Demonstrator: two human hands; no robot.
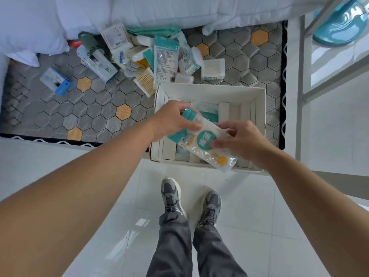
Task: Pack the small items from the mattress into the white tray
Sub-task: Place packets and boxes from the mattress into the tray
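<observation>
A long clear packet with teal and orange print [207, 148] hangs above the white tray [259, 108], lying across its near half. My left hand [171, 120] grips the packet's far teal end. My right hand [241, 138] pinches its middle from the right side. The tray stands on the grey hexagon-patterned mattress [79, 112] at its near right edge, with white dividers and some teal packs inside. A heap of small items [157, 56] lies on the mattress just beyond the tray: cotton swabs, teal and white packets, small boxes.
A blue box [57, 80] lies apart at the left of the mattress. White bedding [139, 11] is bunched along the far side. A white frame [299, 96] stands to the right. My shoes [191, 198] stand on the white tiled floor.
</observation>
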